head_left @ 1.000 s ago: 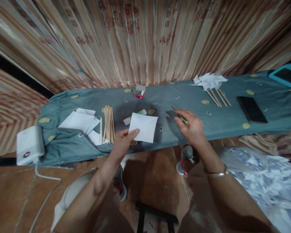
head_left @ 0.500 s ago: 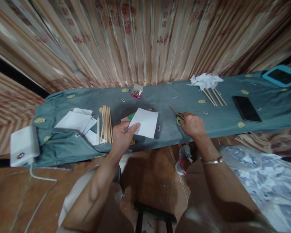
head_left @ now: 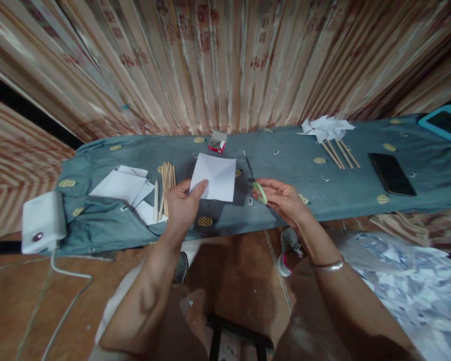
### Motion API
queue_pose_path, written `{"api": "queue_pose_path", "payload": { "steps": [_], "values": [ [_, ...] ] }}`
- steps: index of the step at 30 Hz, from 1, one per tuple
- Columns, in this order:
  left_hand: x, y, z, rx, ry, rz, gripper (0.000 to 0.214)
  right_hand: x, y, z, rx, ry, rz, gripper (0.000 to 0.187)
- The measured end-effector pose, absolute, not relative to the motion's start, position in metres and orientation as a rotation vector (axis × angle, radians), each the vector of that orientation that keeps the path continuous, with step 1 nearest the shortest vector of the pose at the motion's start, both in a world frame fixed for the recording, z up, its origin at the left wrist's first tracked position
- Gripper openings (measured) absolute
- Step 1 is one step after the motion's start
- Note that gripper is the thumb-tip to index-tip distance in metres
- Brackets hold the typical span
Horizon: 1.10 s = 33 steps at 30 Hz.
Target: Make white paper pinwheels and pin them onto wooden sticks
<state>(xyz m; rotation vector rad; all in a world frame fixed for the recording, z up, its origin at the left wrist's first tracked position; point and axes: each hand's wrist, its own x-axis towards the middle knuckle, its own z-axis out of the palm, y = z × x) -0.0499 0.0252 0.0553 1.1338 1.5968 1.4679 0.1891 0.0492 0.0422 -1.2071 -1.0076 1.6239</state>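
One square of white paper [head_left: 215,174] was pinched in the fingers of the left hand [head_left: 183,204] above the table [head_left: 293,145]. Just right of it, apart, the fingers of the right hand [head_left: 281,198] gripped scissors [head_left: 260,189] (long axis running forward, tip leaning left). The paper hid the left fingertips; any blade gap was unclear.

Dim light, soft shadows, stretched edges

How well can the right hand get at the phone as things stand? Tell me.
Probably yes: only tablecloth appears between the right hand and the phone, though the hand holds scissors, so it likely must put them down first.
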Motion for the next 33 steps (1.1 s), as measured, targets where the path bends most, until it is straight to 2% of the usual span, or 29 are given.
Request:
{"api": "queue_pose_path", "payload": {
  "steps": [8,13,19,33],
  "values": [
    [-0.060,0.026,0.058,1.172,1.602,1.538,0.027,0.177,0.012,0.050,-1.042,-1.293,1.903,0.063],
    [-0.056,0.024,0.059,1.170,1.608,1.520,0.025,0.173,0.003,0.045,-0.941,-1.378,2.076,0.064],
    [-0.053,0.023,0.057,1.151,1.606,1.475,0.027,0.169,0.004,0.041,-0.992,-1.380,2.071,0.065],
    [-0.050,0.021,0.056,1.132,1.602,1.467,0.034,0.163,0.004,0.042,-1.041,-1.381,2.067,0.053]
  ]
}}
